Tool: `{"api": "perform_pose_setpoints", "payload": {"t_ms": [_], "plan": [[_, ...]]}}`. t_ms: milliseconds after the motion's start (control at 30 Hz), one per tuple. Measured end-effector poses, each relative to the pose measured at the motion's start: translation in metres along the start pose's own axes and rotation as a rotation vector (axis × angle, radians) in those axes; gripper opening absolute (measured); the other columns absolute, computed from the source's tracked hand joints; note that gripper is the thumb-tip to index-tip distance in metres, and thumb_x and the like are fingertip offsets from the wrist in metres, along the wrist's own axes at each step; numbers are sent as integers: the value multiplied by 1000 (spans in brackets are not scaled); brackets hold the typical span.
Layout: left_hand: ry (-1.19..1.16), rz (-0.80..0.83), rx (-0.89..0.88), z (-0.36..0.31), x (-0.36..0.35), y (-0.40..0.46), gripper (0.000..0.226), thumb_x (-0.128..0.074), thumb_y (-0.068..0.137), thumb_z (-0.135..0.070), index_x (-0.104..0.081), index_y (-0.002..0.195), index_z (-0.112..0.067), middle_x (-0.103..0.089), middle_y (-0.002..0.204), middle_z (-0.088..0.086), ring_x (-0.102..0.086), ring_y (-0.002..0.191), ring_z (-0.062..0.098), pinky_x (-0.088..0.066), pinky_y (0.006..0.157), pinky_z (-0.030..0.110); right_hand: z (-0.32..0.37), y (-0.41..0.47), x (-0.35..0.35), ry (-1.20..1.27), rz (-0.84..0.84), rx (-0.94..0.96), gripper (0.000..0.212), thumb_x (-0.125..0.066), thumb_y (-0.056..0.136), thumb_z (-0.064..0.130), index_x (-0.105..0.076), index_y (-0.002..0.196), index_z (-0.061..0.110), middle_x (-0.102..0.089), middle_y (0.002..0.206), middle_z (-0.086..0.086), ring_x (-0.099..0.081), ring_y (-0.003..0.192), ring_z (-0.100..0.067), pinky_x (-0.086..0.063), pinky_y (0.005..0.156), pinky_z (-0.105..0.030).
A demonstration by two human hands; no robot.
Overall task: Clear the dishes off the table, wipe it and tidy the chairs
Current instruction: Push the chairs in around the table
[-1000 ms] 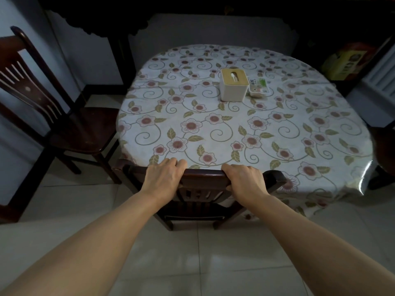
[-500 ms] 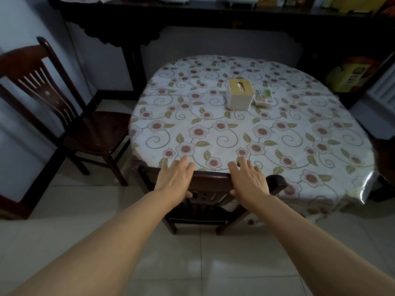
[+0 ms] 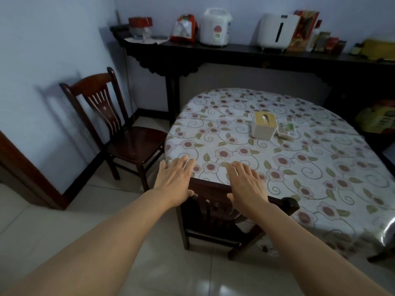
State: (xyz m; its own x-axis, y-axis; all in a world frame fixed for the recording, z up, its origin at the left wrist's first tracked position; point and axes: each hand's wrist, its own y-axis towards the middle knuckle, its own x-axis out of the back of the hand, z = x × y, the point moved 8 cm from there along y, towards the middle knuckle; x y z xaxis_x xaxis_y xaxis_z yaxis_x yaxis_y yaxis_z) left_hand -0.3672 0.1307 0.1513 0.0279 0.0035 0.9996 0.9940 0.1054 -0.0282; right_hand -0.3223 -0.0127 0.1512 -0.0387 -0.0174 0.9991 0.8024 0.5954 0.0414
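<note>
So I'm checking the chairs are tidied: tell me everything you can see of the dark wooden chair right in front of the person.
The dark wooden chair at the near table edge is glossy dark brown, with a curved top rail, a slatted back and lower crossbars. It stands upright, pushed in under the round table with the floral cloth, seat hidden. The left hand and right hand lie over its top rail, fingers extended over the table edge; whether they press it is unclear.

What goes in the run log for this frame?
step: tidy chairs | left hand: open | right hand: open | near chair: pushed in | side chair: out
</note>
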Motion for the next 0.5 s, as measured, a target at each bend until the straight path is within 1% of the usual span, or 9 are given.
{"api": "perform_pose_setpoints", "payload": {"t_ms": [67,200,300,400,500], "plan": [[-3,-8,27,9,8,-9,88,-65,84,-44,-11,148,-17,-16,155,6,-21,142,25,-14,114,52,13,3,5,-1,-18,29,69,-64,86,25,-25,142,16,-24,147,-6,-26,136,-25,-23,113,-36],[-51,-21,53,28,18,-20,87,-66,83,-41,-13,148,-17,-20,154,4,-22,142,24,-14,114,52,41,14,13,7,-23,41,66,-64,86,26,-28,140,15,-19,150,-11,-23,138,-27,-22,112,-36],[-59,-26,70,55,23,-22,84,-66,84,-39,-14,147,-18,-19,155,6,-22,142,24,-13,114,53,67,30,21,22,-30,58,65,-64,86,26,-27,140,16,-19,149,-12,-23,138,-27,-23,112,-36],[-68,-33,97,96,25,-21,83,-65,85,-34,-13,148,-17,-19,155,5,-22,141,24,-13,114,52,99,52,27,12,-42,73,64,-60,88,27,-25,141,14,-18,149,-14,-25,136,-29,-24,112,-36],[-61,-49,108,148,28,-17,84,-64,85,-39,-13,149,-18,-20,154,5,-23,141,24,-14,114,52,136,83,31,14,-50,57,64,-60,88,26,-25,141,15,-19,150,-12,-27,135,-28,-26,111,-36]]}}
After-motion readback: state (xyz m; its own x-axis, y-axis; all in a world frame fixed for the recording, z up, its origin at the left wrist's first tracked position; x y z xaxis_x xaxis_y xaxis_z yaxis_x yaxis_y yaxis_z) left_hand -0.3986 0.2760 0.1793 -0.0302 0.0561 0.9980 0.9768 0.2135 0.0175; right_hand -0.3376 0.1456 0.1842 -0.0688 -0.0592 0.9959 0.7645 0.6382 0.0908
